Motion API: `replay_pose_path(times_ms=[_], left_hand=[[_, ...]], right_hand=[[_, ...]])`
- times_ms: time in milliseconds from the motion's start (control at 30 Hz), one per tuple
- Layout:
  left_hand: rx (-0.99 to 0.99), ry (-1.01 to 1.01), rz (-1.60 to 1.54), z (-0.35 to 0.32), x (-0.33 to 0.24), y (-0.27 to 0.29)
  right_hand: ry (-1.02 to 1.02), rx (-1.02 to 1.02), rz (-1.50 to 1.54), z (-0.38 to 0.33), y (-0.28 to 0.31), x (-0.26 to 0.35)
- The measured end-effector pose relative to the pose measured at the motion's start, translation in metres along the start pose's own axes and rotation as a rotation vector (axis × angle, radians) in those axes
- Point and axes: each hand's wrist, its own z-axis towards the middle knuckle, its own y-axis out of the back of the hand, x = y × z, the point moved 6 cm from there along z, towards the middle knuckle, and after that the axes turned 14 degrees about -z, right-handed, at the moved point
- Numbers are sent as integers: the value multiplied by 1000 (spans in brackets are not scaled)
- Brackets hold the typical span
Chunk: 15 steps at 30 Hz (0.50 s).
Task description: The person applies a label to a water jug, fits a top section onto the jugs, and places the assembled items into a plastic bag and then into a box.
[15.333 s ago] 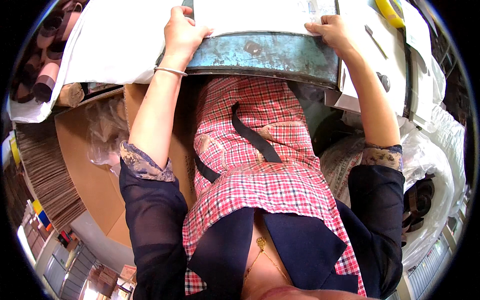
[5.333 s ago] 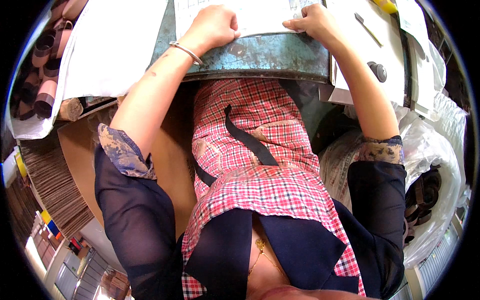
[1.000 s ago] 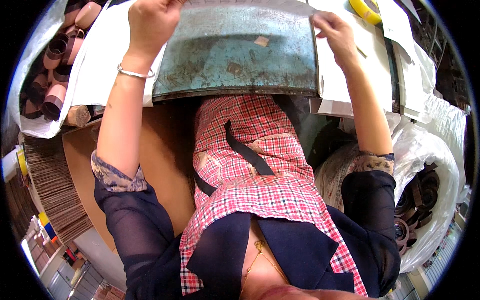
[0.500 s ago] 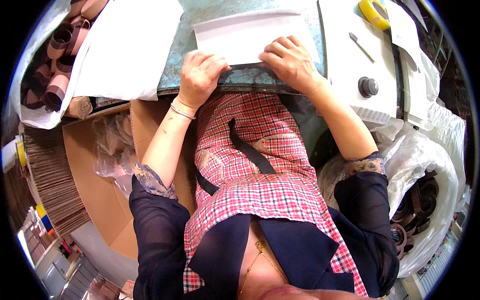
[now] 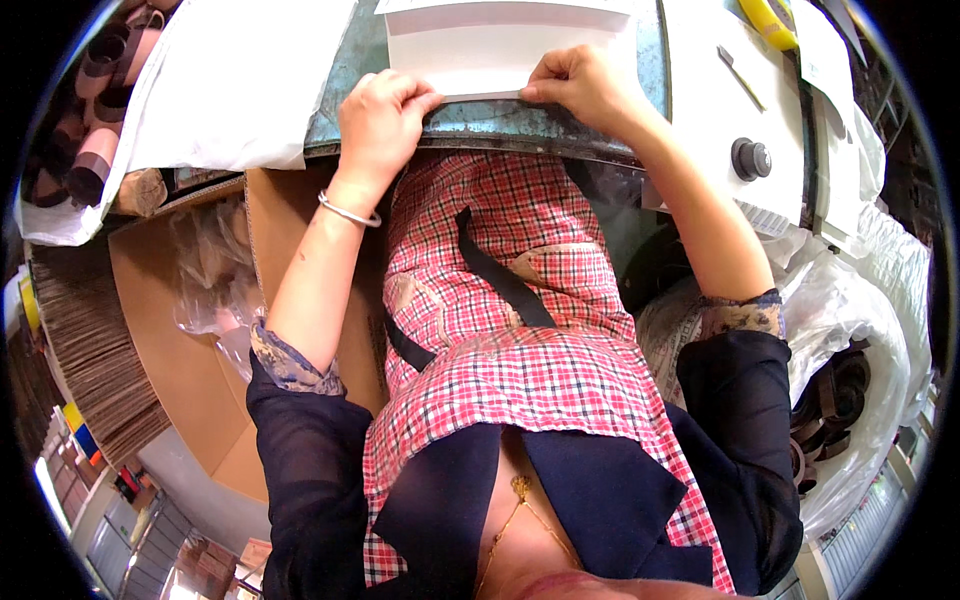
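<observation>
A white sheet of paper or thin card (image 5: 490, 55) lies on the worn blue-green tabletop (image 5: 340, 75), with a crease and a raised strip along its far side. My left hand (image 5: 385, 115) pinches the sheet's near left corner between thumb and fingers. At the near right corner, my right hand (image 5: 590, 90) grips the same edge, its fingers curled. Between the two hands the near edge runs straight, close to the table's front edge. The far end of the sheet is cut off by the top of the view.
White sheeting (image 5: 235, 80) covers the table at left, beside a bag of pink-and-brown tubes (image 5: 95, 150). At right are yellow tape (image 5: 768, 22), a small brush-like tool (image 5: 740, 77) and a black knob (image 5: 751, 159). An open carton (image 5: 185, 350) and a plastic bag of brown parts (image 5: 870, 300) flank me.
The view has shifted, so the table and sheet appear higher. Both hands stay at the sheet's near corners. The crease and strip on its far side show more clearly.
</observation>
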Motion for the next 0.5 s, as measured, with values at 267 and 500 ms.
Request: replay_pose_path(times_ms=[267,500], left_hand=[[240,437,-50,20,30,-5],[278,380,106,24,26,-7]], right_hand=[[-177,165,142,18,-4,-2],[-143,195,-46,18,-5,-3]])
